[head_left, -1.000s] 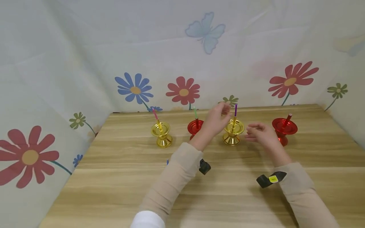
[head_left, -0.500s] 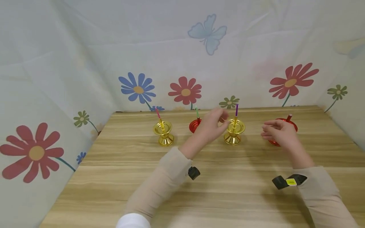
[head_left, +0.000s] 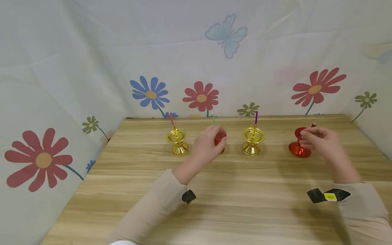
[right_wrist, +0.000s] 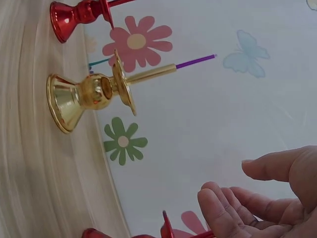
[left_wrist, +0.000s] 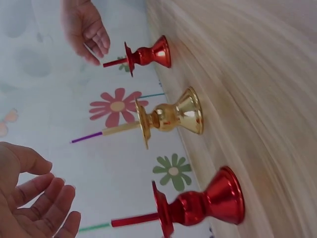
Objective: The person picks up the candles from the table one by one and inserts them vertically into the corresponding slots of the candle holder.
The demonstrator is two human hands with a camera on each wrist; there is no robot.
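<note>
My left hand (head_left: 208,144) hovers in front of a red candle holder (left_wrist: 195,207) with a green candle (left_wrist: 94,227), hiding much of it in the head view. Its fingers are loosely bent, with nothing between them. On the right, my right hand (head_left: 324,144) is beside another red holder (head_left: 299,149), whose socket shows no candle. Thumb and fingertips stand apart in the right wrist view. Between the hands stands a gold holder (head_left: 251,148) with a purple candle (head_left: 256,117) upright in it. At far left, a second gold holder (head_left: 179,148) carries a pink candle (head_left: 171,119).
The holders form a row near the back of a wooden table (head_left: 245,211). A white cloth (head_left: 171,41) printed with flowers and a butterfly hangs behind and at both sides. Each wrist wears a small black camera (head_left: 189,196).
My left hand has moved left, away from the gold holder with the purple candle, to the red holder with the green one. My right hand has moved right to the far-right red holder.
</note>
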